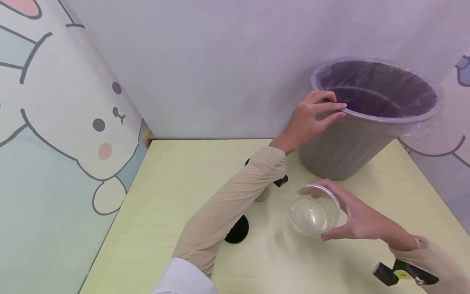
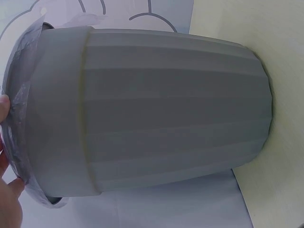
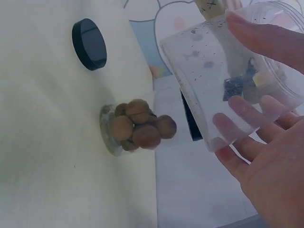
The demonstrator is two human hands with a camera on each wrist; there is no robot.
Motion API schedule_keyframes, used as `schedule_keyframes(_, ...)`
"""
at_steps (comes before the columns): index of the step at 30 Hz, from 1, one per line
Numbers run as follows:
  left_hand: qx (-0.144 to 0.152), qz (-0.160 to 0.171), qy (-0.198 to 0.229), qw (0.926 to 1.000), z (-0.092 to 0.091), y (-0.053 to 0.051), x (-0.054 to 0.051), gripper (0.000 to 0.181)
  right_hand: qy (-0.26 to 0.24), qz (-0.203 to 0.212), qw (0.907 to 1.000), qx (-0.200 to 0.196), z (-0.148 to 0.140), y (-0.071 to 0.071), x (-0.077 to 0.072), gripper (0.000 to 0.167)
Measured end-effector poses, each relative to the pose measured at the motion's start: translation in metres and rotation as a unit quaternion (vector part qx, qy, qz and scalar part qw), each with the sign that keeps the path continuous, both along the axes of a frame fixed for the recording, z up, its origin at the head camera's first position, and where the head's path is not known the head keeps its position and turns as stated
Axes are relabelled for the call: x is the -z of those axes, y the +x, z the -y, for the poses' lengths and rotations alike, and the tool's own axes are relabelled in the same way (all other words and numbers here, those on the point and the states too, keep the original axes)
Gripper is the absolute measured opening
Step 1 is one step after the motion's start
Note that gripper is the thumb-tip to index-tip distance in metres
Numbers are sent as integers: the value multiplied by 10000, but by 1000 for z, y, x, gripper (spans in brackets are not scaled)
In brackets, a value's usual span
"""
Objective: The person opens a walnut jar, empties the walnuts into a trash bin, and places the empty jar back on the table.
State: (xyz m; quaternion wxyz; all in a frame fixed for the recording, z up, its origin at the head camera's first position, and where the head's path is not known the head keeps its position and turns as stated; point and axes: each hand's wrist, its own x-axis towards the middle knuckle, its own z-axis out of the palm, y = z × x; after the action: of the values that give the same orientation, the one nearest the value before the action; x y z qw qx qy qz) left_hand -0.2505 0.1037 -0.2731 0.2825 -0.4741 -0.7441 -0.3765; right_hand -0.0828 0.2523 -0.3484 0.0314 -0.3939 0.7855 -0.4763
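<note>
Pale table (image 1: pixel 176 192): jar (image 3: pixel 108 132) holds brown balls (image 3: pixel 142 134); right grip (image 1: pixel 360 218) holds tub (image 3: pixel 202 66).

Table (image 1: pixel 191 175): pale yellow top, faint wood grain, far edge straight. Bin (image 1: pixel 341 143), grey, ribbed, stands upright on its base by the far edge, toward the right corner. Lid (image 1: pixel 237 230), black, round, lies flat near mid-table, partly covered in the head view. Jar (image 3: pixel 111 137), clear, stands upright on the top, just beyond lid, the two apart; both well apart from bin. One small dark speck (image 3: pixel 74 166) on the bare surface.
</note>
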Motion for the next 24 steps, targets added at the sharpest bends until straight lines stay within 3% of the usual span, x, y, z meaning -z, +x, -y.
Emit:
schedule_keyframes(5,29,127,11,9999,0,0,0,24,91,259,9995,-154,10,-1,12,92)
schedule_keyframes(15,9,-20,34,10000,-1,-2,0,25,378,784,9962,13,23,-2,42,92)
schedule_keyframes(24,-43,9,-35,10000,-1,-2,1,25,159,932,9955,68,34,0,65,92)
